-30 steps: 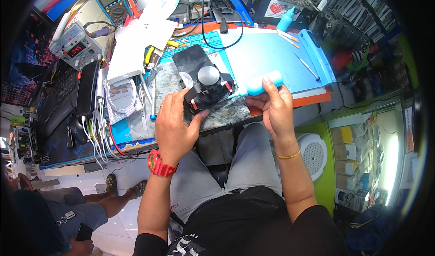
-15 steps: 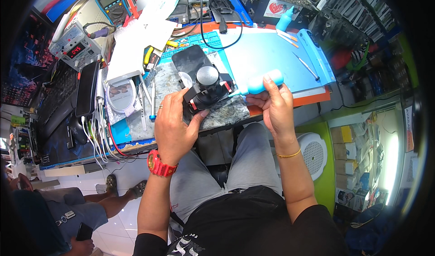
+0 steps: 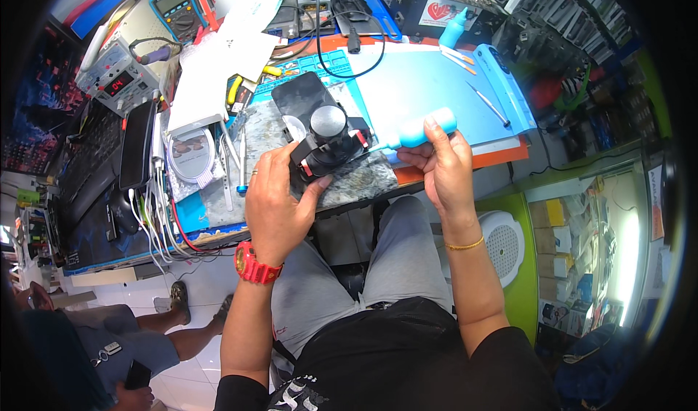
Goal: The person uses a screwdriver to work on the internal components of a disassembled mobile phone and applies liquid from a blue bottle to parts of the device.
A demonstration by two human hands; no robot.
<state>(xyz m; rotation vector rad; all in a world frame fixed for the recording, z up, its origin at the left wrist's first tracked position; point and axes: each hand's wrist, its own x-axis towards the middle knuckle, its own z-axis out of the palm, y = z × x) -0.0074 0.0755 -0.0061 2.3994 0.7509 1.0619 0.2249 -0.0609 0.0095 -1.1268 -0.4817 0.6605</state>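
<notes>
A black phone [image 3: 294,95] lies on a grey mottled pad [image 3: 373,180], with a black clamp device with red parts and a silver round top [image 3: 328,122] over its lower part. My left hand [image 3: 280,200], with a red watch on the wrist, is wrapped round the device's lower left side. My right hand [image 3: 447,167] grips a light blue squeeze bottle [image 3: 425,127] lying sideways, its thin nozzle pointed at the device's right side; whether the tip touches it I cannot tell.
A blue mat [image 3: 418,84] with pens lies at right, another blue bottle [image 3: 452,29] behind it. A power supply [image 3: 113,73], multimeter [image 3: 177,11], papers [image 3: 218,69], cables and a keyboard [image 3: 91,164] crowd the left. Another person's legs [image 3: 153,324] show at lower left.
The bottle and right hand have shifted very slightly right and up in the picture; the bench view has drifted slightly. The grips look the same.
</notes>
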